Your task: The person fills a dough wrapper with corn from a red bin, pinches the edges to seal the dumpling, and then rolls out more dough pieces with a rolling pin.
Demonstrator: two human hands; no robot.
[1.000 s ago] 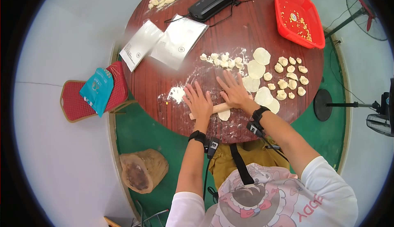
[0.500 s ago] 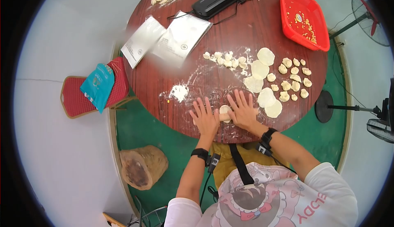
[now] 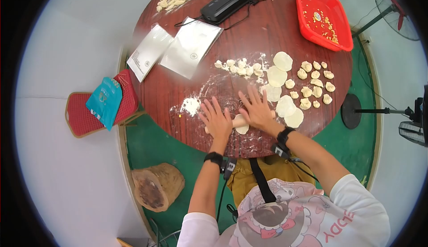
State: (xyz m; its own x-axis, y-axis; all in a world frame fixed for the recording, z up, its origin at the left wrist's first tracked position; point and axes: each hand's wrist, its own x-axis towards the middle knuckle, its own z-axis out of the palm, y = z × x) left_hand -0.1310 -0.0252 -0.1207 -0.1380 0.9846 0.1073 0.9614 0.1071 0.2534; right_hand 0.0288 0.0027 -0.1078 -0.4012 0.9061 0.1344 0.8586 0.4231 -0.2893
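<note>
Flour-dusted round table (image 3: 178, 95): left hand (image 3: 216, 120) and right hand (image 3: 256, 108), fingers spread flat, pressed a rolling pin (image 3: 238, 122) over a dough piece (image 3: 243, 129), apparently flattening it.

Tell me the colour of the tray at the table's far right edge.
Red; the tray shows clearly in the head view.

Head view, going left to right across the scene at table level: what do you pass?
Teal bag on the red chair → silver foil pouches → white flour pile → left hand → right hand, both on the wooden rolling pin → flat round dough wrappers → small dough lumps → black fan base.
</note>
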